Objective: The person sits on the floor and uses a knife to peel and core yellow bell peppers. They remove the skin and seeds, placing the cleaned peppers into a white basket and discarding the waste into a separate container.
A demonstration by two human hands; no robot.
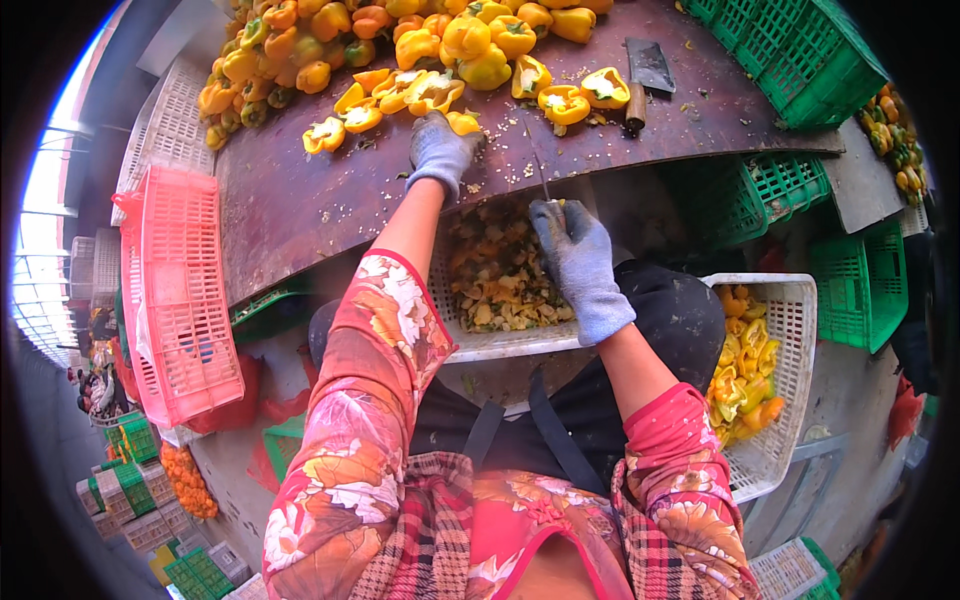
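My left hand point(444, 150), in a grey-blue knit glove, is on the table point(300, 202) at the near edge of a group of cut yellow bell pepper halves point(435, 91). A yellow pepper piece point(463, 123) shows at its fingertips; whether the fingers grip it is hard to tell. My right hand point(574, 255), gloved alike, is closed around the handle of a knife point(537, 159), its thin blade pointing up over the table edge. More halves point(564, 103) lie beyond the blade, beside a cleaver point(649, 66) with a wooden handle. Whole yellow and orange peppers point(300, 45) are heaped behind.
Below the table edge, a white crate point(510, 349) holds pepper scraps point(510, 300). Another white crate point(802, 360) with yellow pepper pieces stands at right. A pink crate point(180, 292) is at left, a green crate point(817, 60) on the table's far right.
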